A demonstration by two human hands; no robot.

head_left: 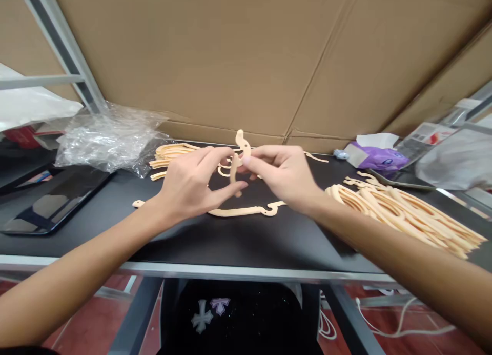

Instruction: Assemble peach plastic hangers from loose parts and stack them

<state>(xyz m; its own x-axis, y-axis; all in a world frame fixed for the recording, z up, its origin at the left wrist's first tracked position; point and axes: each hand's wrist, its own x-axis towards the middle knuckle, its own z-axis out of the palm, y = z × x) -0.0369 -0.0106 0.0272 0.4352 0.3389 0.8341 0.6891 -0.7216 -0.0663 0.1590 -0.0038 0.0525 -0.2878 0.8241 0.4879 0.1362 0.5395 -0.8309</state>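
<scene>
Both hands meet over the middle of a black table (246, 242). My left hand (192, 183) and my right hand (282, 173) pinch a small beige hook-shaped plastic piece (240, 150) between their fingertips, held upright. Just below them a long curved beige hanger part (242, 210) lies flat on the table. A pile of similar beige parts (403, 211) lies to the right, close to my right forearm. Another smaller stack (172, 152) sits behind my left hand.
Crumpled clear plastic wrap (107, 137) lies at the back left, and a dark tablet (49, 206) on the left. A purple tissue pack (378, 157) sits at the back right. Cardboard (246, 52) walls the back. The table's metal front edge (246, 273) runs below my arms.
</scene>
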